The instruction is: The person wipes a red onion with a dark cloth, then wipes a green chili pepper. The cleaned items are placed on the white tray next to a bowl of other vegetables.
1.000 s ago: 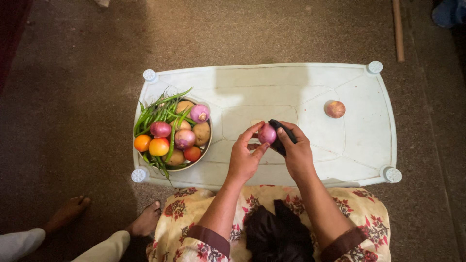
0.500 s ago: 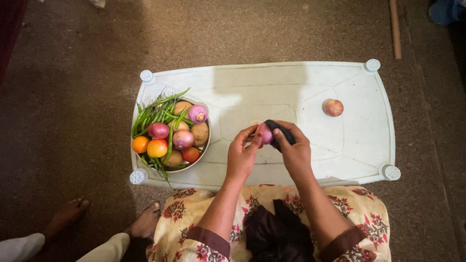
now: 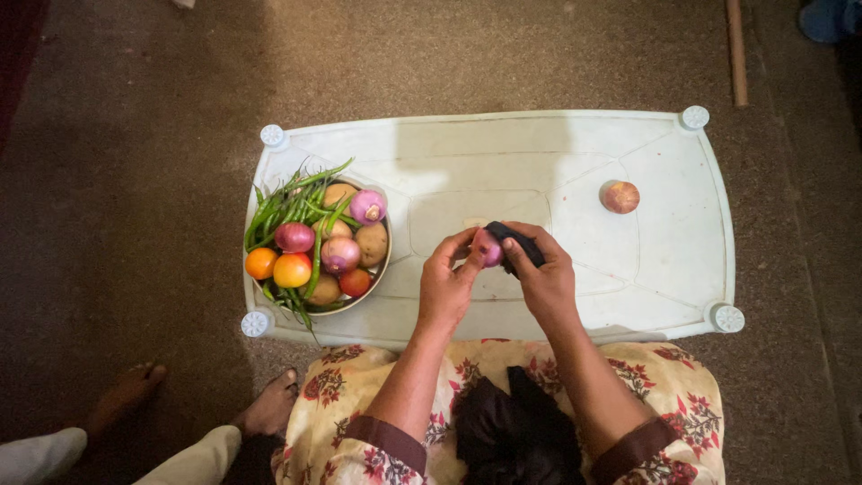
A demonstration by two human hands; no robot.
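Purple-skinned and small, the round onion sat above the middle of the pale plastic counter, pinched between the thumb and fingers of the left hand. The right hand was just beside it, its grip closed around a black-handled tool whose end touched the onion. A round metal bowl stood at the counter's left end, filled with long green chillies, red onions, potatoes and tomatoes. A single brownish-red onion lay alone near the right end, well apart from the hands. Two bare feet of another person rested on the brown floor at lower left.
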